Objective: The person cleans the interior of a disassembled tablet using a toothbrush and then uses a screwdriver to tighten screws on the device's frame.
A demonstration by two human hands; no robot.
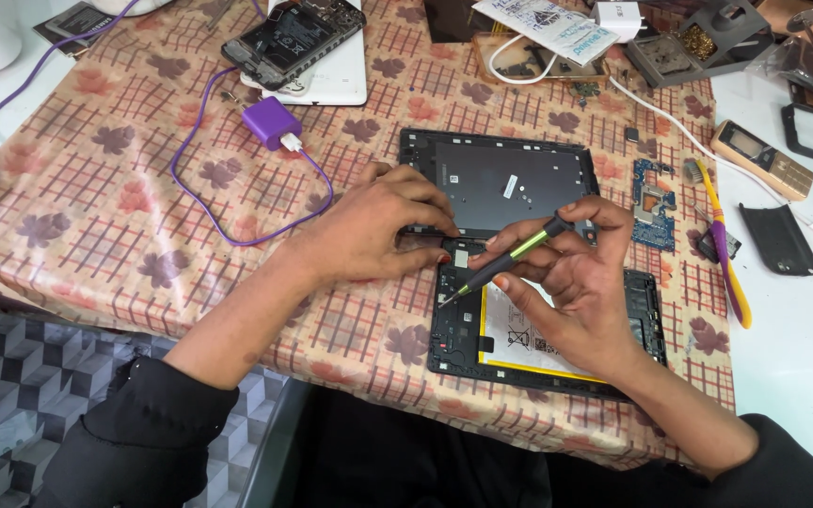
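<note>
Two halves of the tablet are already lying apart on the worktop (96,226): back cover (505,179) off, tablet chassis (454,329) exposed. Your right hand (576,273) is gripping the screwdriver (505,259); your left hand (378,226) is pressing, fingers flat, beside the tip. Battery (519,343) is not yet removed.

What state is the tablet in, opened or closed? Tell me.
Opened. The tablet lies with its battery exposed; the back cover sits apart above it. The right hand holds a screwdriver at its edge.

A white worktop (792,310) carries a checked, leaf-patterned cloth (96,216). Beyond its near left edge lies a grey cube-patterned floor (11,376).
</note>
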